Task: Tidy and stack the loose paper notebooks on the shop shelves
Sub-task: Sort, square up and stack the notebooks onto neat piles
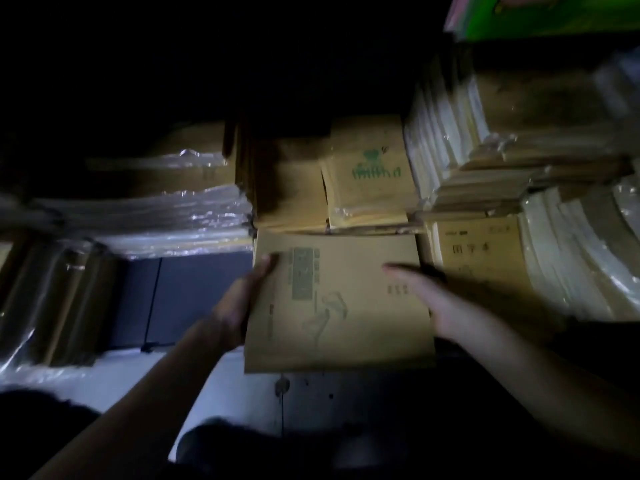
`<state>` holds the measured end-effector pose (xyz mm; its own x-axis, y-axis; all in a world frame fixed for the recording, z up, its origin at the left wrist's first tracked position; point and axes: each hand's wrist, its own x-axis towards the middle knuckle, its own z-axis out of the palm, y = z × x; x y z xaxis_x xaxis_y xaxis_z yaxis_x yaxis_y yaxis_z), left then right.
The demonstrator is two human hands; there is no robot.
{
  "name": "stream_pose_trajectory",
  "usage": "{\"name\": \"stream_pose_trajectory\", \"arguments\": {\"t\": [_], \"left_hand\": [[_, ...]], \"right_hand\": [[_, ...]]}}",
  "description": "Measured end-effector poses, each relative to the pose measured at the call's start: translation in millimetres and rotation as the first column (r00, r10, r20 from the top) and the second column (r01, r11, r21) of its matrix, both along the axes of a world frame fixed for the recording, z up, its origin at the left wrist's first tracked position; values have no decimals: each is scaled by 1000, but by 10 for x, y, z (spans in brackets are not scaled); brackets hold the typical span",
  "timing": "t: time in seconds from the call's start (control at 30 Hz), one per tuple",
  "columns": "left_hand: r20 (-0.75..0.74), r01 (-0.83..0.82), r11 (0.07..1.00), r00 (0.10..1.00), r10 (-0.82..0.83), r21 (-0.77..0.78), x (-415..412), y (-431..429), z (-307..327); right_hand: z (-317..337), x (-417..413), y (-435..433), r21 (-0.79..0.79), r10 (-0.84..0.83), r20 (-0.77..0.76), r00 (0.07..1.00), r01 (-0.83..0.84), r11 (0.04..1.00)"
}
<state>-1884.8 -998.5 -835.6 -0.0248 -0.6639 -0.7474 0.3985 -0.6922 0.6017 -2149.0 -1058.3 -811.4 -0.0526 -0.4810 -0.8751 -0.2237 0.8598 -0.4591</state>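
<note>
Currently held: a brown-covered notebook (346,306), lying flat and face-up in the middle of the view, with a dark printed block and a faint line drawing on its cover; whether it is one book or a thin pile cannot be told.
Left hand (239,303): grasps the notebook's left edge, with the thumb lying on top of the cover near the upper left corner and the other fingers hidden beneath.
Right hand (443,306): blurred, fingers straight and laid flat on the cover near its right edge, with the palm out past that edge; it clasps nothing.
Just behind the notebook: a wrapped pack with green print (370,181) lies on plain brown books, close to the notebook's far edge.
Left side: plastic-wrapped bundles (156,216) lie piled flat, their film catching the light; another wrapped bundle (59,299) sits lower at the far left.
Right side: tall wrapped stacks (467,161) lean together, and a brown cover with printed characters (481,251) lies just beside the right hand.
Below the left bundles: a dark panel (194,299).
Top right corner: a bright green item (554,19), partly cut off.
Light: very dim, so much detail is lost.
</note>
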Motion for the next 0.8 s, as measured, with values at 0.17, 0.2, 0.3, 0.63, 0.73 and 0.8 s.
{"name": "stream_pose_trajectory", "arguments": {"t": [0.17,0.2,0.3,0.63,0.73,0.8], "left_hand": [[212,3,999,977,-10,32,37,202,-63],[212,30,999,977,-36,36,9,255,-79],[156,126,992,980,-125,5,-128,362,-78],[276,153,988,949,-151,12,-142,397,-37],[296,135,991,946,-135,21,-144,403,-8],[290,126,992,948,-129,29,-173,460,51]], "right_hand": [[217,106,346,-448,221,-648,729,-600,663],[256,167,498,-382,274,-808,521,-818,430],[-10,328,824,-87,486,-872,60,-996,-33],[-194,511,813,-123,489,-867,100,-992,-17],[-160,479,805,-170,427,-893,143,-985,-25],[-64,462,892,-219,373,-908,192,-975,-31]]}}
